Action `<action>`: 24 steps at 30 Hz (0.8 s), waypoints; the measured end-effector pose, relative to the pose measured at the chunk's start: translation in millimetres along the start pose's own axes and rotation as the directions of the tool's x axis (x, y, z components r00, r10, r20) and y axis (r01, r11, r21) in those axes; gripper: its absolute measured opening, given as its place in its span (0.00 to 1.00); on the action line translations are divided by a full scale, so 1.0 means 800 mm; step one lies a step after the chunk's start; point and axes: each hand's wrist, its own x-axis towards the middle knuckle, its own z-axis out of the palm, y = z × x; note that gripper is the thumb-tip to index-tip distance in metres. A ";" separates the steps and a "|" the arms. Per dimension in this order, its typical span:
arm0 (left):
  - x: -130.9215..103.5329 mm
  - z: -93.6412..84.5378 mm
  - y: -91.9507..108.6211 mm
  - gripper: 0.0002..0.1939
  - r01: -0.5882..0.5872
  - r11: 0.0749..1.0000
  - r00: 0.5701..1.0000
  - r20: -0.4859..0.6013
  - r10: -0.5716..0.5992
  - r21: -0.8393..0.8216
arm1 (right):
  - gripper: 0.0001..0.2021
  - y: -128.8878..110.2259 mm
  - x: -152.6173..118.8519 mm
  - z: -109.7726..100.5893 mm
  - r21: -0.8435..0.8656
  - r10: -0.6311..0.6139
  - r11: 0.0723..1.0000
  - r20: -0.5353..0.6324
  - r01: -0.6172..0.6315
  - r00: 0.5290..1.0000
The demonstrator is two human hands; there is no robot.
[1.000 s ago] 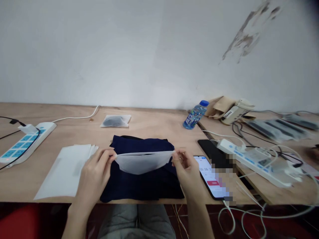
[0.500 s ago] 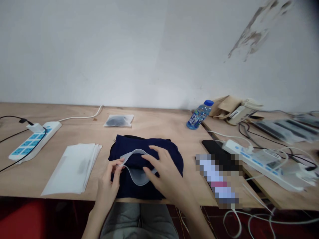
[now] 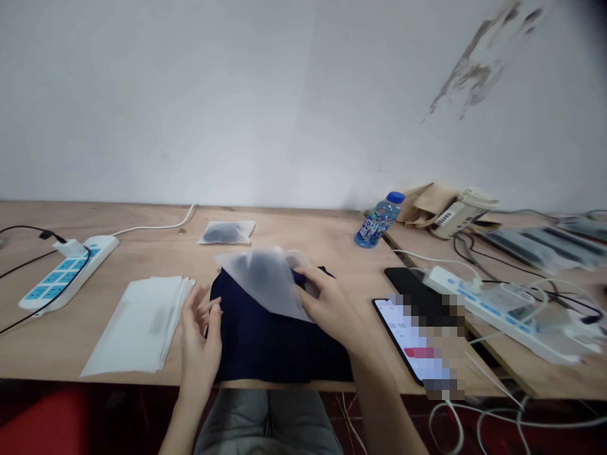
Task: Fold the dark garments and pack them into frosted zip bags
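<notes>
A frosted, see-through plastic bag (image 3: 265, 281) hangs tilted over a folded navy cloth item (image 3: 270, 351) at the table's front edge. The fingers of my right hand (image 3: 332, 306) are closed on the bag's right end, by its mouth. Dark blue shows between those fingers, and a dark patch shows through the plastic; whether it lies inside or behind cannot be made out. My left hand (image 3: 202, 332) is beside the cloth's left edge, holding nothing, its fingers curved and apart. A stack of flat frosted bags (image 3: 133, 325) lies left of it.
A filled frosted bag (image 3: 226, 232) lies farther back. Power strips (image 3: 71, 272) stand left and right with cables. At right are a blue-capped bottle (image 3: 379, 220), a lit phone (image 3: 403, 341), a black flat object (image 3: 412, 287), a cup (image 3: 467, 212) and wrapped dark items (image 3: 535, 249).
My left hand has let go of the bag and moved left. My right hand has carried the bag up and away from me; the bag's mouth now faces right.
</notes>
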 end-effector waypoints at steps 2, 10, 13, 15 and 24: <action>-0.003 0.006 -0.002 0.28 0.131 0.985 0.984 0.133 -0.116 -0.111 | 0.12 -0.001 -0.009 -0.002 0.243 0.037 0.969 0.036 -0.044 0.999; -0.014 0.004 -0.028 0.24 0.356 0.934 0.931 0.085 -0.354 -0.008 | 0.13 0.017 -0.044 0.034 0.439 0.215 0.855 0.182 -0.275 0.959; 0.003 -0.028 -0.035 0.24 0.277 0.953 0.960 -0.005 -0.279 0.119 | 0.13 0.039 -0.049 0.036 0.355 0.265 0.894 0.072 -0.273 0.962; 0.020 -0.061 -0.041 0.22 0.193 0.950 0.981 -0.037 -0.190 0.245 | 0.14 0.056 -0.050 0.038 0.303 0.257 0.915 0.068 -0.266 0.964; 0.103 -0.219 -0.083 0.22 0.204 0.422 0.979 -0.195 -0.065 0.883 | 0.17 0.091 -0.061 0.053 -0.230 0.183 0.949 -0.146 -0.214 0.972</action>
